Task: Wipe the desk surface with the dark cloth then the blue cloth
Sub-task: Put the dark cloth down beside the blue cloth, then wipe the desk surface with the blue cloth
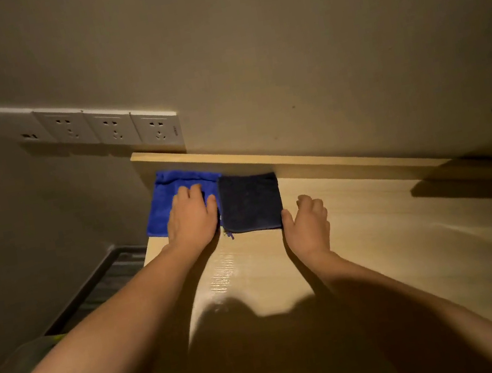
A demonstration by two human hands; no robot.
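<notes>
dark cloth: flat on table, beside blue cloth | right hand: nearer, touching dark cloth's right corner, half curled, holding nothing | left hand: flat on blue cloth, fingers spread

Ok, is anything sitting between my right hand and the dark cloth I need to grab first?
Nothing visible. The right hand is already at the dark cloth's right edge on the desk. The left hand rests flat on the blue cloth beside it.
</notes>
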